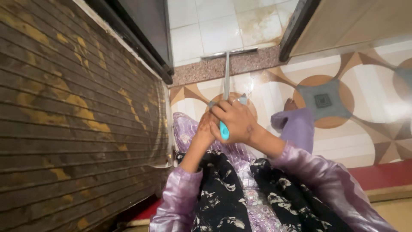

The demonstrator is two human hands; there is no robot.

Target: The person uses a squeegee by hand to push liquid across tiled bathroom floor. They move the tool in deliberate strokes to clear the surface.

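Both forearms reach forward and meet, the right hand (237, 120) curled in a closed grip with its knuckles up and its wrist bent inward, the left hand (206, 130) tucked just beside and partly under it, fingers hidden, both arms in shiny lilac sleeves.

Warm dim light, soft blur, wide-angle bending at edges.

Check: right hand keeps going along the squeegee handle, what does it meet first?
Right hand grips the squeegee pole, pointing up-frame. First in line looks like the blade at the speckled threshold; depth unclear.
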